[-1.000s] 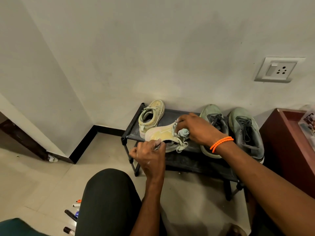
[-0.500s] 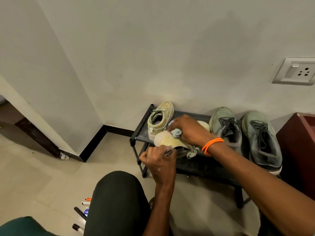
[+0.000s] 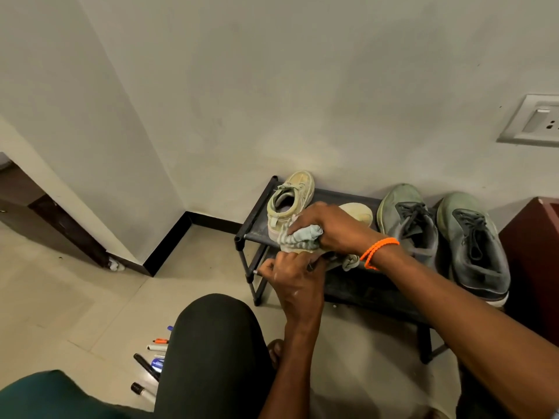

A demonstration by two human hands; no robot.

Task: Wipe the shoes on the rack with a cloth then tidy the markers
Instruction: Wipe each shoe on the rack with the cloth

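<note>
A black shoe rack (image 3: 251, 225) stands against the wall. On its left end sits a cream sneaker (image 3: 292, 196). Its partner, the second cream sneaker (image 3: 358, 211), lies tilted across the rack's front edge, mostly hidden by my hands. My left hand (image 3: 295, 281) grips that shoe from below at its heel end. My right hand (image 3: 329, 228), with an orange band at the wrist, holds a bunched pale grey cloth (image 3: 302, 237) pressed on the shoe. Two grey-green sneakers (image 3: 441, 237) stand on the rack's right side. Several markers (image 3: 151, 358) lie on the floor beside my knee.
My knee in dark trousers (image 3: 211, 343) fills the lower middle. A dark red cabinet (image 3: 532, 252) stands right of the rack. A wall socket (image 3: 532, 122) is at the right. A dark wooden door frame (image 3: 60, 225) is at the left. The floor is pale tile.
My right hand has dragged the cloth along the tilted cream shoe toward its heel, nearer my left hand. The view has shifted, moving the rack rightward in frame.
</note>
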